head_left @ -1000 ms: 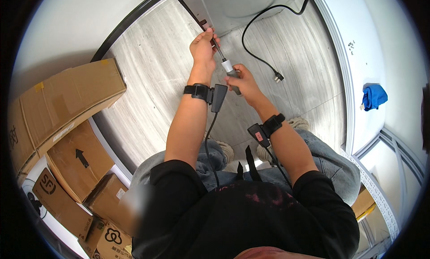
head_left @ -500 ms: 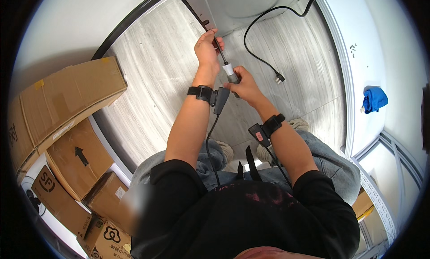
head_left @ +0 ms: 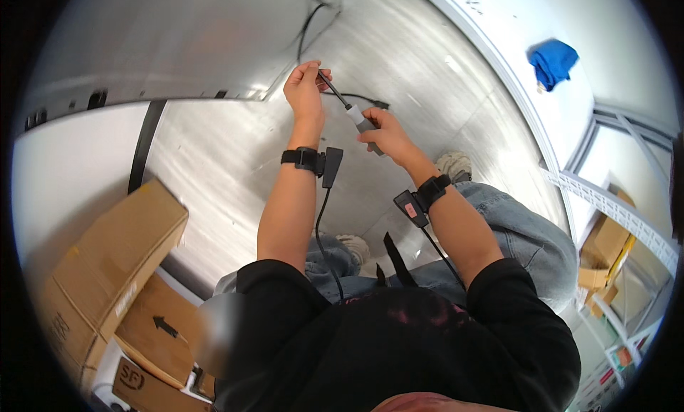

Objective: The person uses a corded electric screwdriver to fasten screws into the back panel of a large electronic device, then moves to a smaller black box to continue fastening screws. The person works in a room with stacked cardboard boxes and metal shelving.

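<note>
The right hand (head_left: 382, 129) is wrapped around the grey handle of a slim screwdriver-like tool (head_left: 348, 109), while the left hand (head_left: 305, 86) pinches the far end of its dark shaft, seemingly to steady the tip. The tool slants between the two hands, out above the pale floor (head_left: 228, 155), with a black cable (head_left: 356, 97) trailing just beyond. What the tip meets is hidden behind the left fingers, and cardboard boxes (head_left: 117, 248) at near left are cut off by the rim.
</note>
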The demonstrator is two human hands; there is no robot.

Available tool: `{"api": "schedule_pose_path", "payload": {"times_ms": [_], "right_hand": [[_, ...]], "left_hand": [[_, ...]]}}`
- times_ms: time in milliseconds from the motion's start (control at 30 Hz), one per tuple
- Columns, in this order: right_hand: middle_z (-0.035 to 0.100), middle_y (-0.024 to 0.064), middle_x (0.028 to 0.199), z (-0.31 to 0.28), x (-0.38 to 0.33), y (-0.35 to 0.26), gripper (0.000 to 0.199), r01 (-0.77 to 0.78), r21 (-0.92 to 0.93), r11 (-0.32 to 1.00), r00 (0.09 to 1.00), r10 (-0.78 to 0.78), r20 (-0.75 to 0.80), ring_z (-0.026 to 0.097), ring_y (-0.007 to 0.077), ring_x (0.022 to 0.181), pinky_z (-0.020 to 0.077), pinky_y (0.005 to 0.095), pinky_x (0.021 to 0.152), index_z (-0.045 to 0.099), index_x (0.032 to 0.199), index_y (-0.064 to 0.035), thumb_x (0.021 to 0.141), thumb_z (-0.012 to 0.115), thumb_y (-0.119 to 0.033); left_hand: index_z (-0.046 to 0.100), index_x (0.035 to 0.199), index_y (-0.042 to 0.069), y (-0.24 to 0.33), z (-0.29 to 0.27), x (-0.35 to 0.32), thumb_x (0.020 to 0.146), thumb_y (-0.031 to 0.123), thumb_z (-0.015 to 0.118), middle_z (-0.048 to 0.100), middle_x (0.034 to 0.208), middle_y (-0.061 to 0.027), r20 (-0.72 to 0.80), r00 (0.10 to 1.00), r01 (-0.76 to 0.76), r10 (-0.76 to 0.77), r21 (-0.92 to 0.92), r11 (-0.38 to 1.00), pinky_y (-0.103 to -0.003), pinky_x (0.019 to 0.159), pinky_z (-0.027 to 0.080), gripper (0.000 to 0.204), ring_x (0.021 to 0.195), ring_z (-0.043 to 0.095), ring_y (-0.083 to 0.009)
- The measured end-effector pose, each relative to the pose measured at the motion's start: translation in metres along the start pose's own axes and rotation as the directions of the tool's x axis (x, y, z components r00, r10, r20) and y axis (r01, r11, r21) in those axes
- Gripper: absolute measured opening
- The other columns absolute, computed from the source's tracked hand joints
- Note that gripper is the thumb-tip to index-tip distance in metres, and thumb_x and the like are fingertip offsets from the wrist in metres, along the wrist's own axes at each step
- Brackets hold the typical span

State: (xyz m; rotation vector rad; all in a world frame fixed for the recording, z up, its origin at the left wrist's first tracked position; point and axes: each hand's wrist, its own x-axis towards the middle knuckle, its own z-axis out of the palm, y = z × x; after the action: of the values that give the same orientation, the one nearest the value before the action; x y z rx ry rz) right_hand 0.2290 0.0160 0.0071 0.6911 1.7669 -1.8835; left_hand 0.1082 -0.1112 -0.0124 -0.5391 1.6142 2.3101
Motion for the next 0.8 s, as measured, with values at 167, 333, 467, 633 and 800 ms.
{"api": "schedule_pose_path", "payload": {"times_ms": [167,333,467,633,800], "right_hand": [[0.054,0.0027,0.082,-0.062,-0.007,0.012,0.027,0.068,0.057,0.996,0.993,-0.062,-0.095,0.054,0.0120,0.071,0.0459,0.0280,0.055,0.054,0.097,-0.0032,0.072,0.063,0.003],[0.054,0.0037,0.080,-0.111,-0.007,0.028,0.024,0.090,0.174,0.981,0.964,-0.042,-0.262,0.053,0.0126,0.068,0.0453,0.0278,0.054,0.053,0.092,-0.0034,0.071,0.062,0.004],[0.054,0.0052,0.078,-0.141,0.005,0.034,0.023,0.245,0.422,0.873,0.876,-0.013,-0.482,0.053,0.0142,0.063,0.0460,0.0289,0.052,0.054,0.092,-0.0027,0.070,0.062,0.002],[0.053,0.0054,0.076,-0.174,0.019,0.021,0.021,0.455,0.578,0.677,0.737,0.078,-0.671,0.052,0.0140,0.059,0.0468,0.0291,0.049,0.054,0.091,-0.0025,0.070,0.059,0.001],[0.053,0.0048,0.075,-0.187,0.022,0.013,0.021,0.500,0.616,0.609,0.702,0.132,-0.700,0.051,0.0134,0.056,0.0469,0.0287,0.047,0.054,0.091,-0.0023,0.070,0.058,0.002]], "left_hand": [[0.063,0.087,0.003,-0.009,0.065,0.007,0.085,0.011,0.057,0.066,0.075,-0.0074,0.117,0.991,0.059,-0.060,0.013,0.998,-0.024,0.060,0.046,0.011,0.066,0.061,-0.0136],[0.068,0.092,0.002,-0.010,0.140,0.027,0.084,0.012,0.061,0.066,0.084,-0.0045,0.192,0.978,-0.115,0.081,0.170,0.979,-0.023,0.064,0.044,0.015,0.076,0.059,-0.0110],[0.070,0.092,0.002,-0.038,0.217,0.039,0.080,0.014,0.067,0.066,0.085,-0.0043,0.311,0.935,-0.269,0.170,0.312,0.911,-0.025,0.063,0.044,0.018,0.073,0.057,-0.0113],[0.073,0.090,0.011,-0.091,0.296,0.056,0.079,0.017,0.069,0.061,0.076,-0.0032,0.447,0.864,-0.433,0.230,0.429,0.792,-0.027,0.064,0.045,0.013,0.068,0.056,-0.0144],[0.074,0.089,0.017,-0.121,0.330,0.057,0.074,0.016,0.071,0.055,0.072,-0.0026,0.499,0.817,-0.558,0.289,0.557,0.615,-0.030,0.065,0.045,0.015,0.070,0.054,-0.0181]]}}
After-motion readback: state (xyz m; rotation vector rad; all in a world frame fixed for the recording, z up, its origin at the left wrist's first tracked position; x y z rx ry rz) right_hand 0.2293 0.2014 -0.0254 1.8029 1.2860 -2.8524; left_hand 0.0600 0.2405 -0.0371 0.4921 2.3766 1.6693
